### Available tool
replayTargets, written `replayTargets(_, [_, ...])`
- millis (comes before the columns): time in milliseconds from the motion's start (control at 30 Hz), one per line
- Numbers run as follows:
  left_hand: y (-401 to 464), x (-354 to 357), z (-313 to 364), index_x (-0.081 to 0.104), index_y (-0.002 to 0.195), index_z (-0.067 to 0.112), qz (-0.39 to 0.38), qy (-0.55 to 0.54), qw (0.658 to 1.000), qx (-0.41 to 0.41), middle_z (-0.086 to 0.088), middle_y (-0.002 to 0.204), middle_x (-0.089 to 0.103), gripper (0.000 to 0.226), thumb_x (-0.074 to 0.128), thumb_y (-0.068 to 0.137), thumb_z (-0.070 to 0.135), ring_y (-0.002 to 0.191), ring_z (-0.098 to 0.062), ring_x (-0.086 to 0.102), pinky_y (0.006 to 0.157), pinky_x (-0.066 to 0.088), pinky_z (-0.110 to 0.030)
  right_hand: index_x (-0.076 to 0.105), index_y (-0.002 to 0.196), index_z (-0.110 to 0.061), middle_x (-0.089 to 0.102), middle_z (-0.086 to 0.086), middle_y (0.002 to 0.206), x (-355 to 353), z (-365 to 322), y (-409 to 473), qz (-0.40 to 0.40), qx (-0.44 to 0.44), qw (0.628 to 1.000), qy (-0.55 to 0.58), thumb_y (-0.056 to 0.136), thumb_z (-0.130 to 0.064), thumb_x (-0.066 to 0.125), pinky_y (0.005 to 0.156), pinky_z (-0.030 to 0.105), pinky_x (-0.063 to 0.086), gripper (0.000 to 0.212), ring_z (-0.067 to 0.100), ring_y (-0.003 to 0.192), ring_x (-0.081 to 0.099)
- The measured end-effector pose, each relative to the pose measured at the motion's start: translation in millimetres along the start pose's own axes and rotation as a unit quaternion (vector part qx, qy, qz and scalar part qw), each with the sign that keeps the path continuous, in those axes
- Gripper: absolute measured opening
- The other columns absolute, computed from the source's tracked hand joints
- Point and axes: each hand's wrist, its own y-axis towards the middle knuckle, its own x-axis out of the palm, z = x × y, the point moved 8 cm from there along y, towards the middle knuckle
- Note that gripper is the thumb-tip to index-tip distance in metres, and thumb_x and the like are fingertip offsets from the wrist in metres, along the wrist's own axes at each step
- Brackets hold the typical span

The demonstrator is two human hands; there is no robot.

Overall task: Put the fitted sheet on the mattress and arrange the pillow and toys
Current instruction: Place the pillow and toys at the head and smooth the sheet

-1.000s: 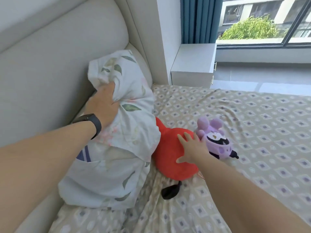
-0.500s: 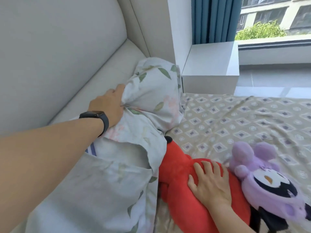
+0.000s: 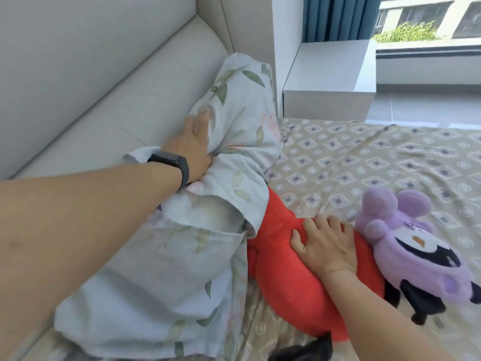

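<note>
Now pressing into the leaf-print pillow (image 3: 234, 131) with the left hand (image 3: 192, 147), fingers fairly straight and sunk into the fabric, a black wristband (image 3: 179, 165) on that wrist. Pillow propped against the padded headboard (image 3: 91, 74) along the head edge of the bed, its far end reaching toward the corner by the white nightstand (image 3: 330, 76). Resting flat on the red plush toy (image 3: 286, 277) with the right hand (image 3: 328, 246), fingers spread and relaxed, gripping nothing. Red toy lying just beside the pillow, partly tucked under the loose flap of the pillowcase. Purple plush toy (image 3: 416, 246) touching the red one on the side away from the headboard. Patterned fitted sheet (image 3: 364, 162) spread over the mattress, lightly wrinkled. Blue curtain (image 3: 338, 16) and window (image 3: 429, 19) beyond the nightstand.
</note>
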Motion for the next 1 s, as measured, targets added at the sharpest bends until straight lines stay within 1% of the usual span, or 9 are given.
replayTargets(67, [-37,-29,41,-0.008,0.156,0.029,0.093,0.096,0.980,0.148,-0.011,0.163,0.007,0.090,0.056,0.093,0.033,0.145,-0.039,0.022,0.116,0.027,-0.052,0.070,0.079,-0.019,0.067,0.005,0.081,-12,-6,-4,-0.083,0.002,0.996,-0.013,0.085,-0.056,0.045,0.079,0.045,0.041,0.045,0.032,0.083,0.059])
replayTargets(167, [-110,4,79,0.016,0.156,0.036,-0.089,0.240,0.907,0.336,-0.003,0.164,0.016,0.065,0.042,0.096,0.038,0.152,-0.031,0.006,0.121,0.009,-0.051,0.073,0.083,-0.020,0.073,0.004,0.087,-50,-25,-20,-0.161,-0.023,0.987,0.001,0.086,-0.060,0.035,0.081,0.040,0.047,0.056,0.029,0.087,0.067])
replayTargets(300, [-158,-1,42,0.028,0.154,0.040,-0.225,0.291,0.904,0.219,0.000,0.168,0.000,0.055,0.033,0.099,0.041,0.154,-0.029,-0.006,0.121,-0.003,-0.057,0.072,0.105,-0.020,0.070,0.006,0.112,-124,-48,-40,-0.234,-0.070,0.969,0.021,0.085,-0.061,0.043,0.077,0.037,0.040,0.054,0.030,0.105,0.066])
replayTargets(433, [-158,-69,34,0.062,0.117,0.027,-0.044,0.139,0.986,0.078,0.001,0.131,0.053,0.048,0.029,0.087,0.043,0.127,-0.023,0.041,0.114,0.021,-0.050,0.061,0.128,-0.022,0.063,0.003,0.130,-167,-21,-44,-0.349,-0.049,0.935,-0.023,0.081,-0.069,0.051,0.087,0.040,0.046,0.067,0.027,0.117,0.060])
replayTargets(500, [-160,-101,-9,0.048,0.128,0.022,0.058,0.052,0.991,-0.106,-0.005,0.132,0.048,0.053,0.044,0.084,0.051,0.119,-0.030,0.044,0.104,0.036,-0.051,0.061,0.128,-0.022,0.063,0.001,0.126,-179,-13,-53,-0.346,-0.068,0.934,-0.059,0.081,-0.067,0.054,0.082,0.038,0.047,0.065,0.026,0.114,0.060])
replayTargets(600, [-173,-65,-44,0.015,0.151,0.020,-0.122,-0.192,0.941,-0.250,-0.008,0.128,0.049,0.100,0.067,0.079,0.064,0.114,-0.036,0.055,0.087,0.050,-0.044,0.061,0.127,-0.023,0.062,-0.001,0.121,-191,-14,-72,-0.349,-0.085,0.930,-0.077,0.082,-0.065,0.055,0.075,0.035,0.041,0.063,0.025,0.111,0.060])
replayTargets(667, [-179,-48,-28,0.027,0.149,0.018,-0.186,-0.177,0.945,-0.203,-0.010,0.129,0.058,0.085,0.065,0.085,0.059,0.110,-0.035,0.060,0.084,0.051,-0.040,0.061,0.128,-0.023,0.060,-0.001,0.122,-206,-16,-77,-0.368,-0.077,0.924,-0.069,0.083,-0.065,0.054,0.076,0.037,0.040,0.062,0.025,0.107,0.058])
replayTargets(867, [-197,-69,-15,0.023,0.151,0.021,-0.048,0.104,0.983,-0.142,-0.011,0.143,0.043,0.060,0.042,0.095,0.010,0.115,-0.033,0.051,0.088,0.042,-0.043,0.063,0.098,-0.026,0.058,-0.008,0.097,-265,-63,-73,-0.428,-0.162,0.866,-0.202,0.074,-0.069,0.061,0.084,0.038,0.048,0.050,0.023,0.089,0.057])
replayTargets(1000, [-246,-69,44,0.046,0.133,0.023,0.076,-0.002,0.996,0.053,-0.005,0.128,0.048,0.063,0.065,0.075,0.008,0.105,-0.029,0.052,0.085,0.044,-0.040,0.066,0.118,-0.018,0.059,0.002,0.113,-238,-119,-80,-0.542,-0.192,0.785,-0.233,0.090,-0.061,0.058,0.090,0.034,0.043,0.052,0.023,0.101,0.056])
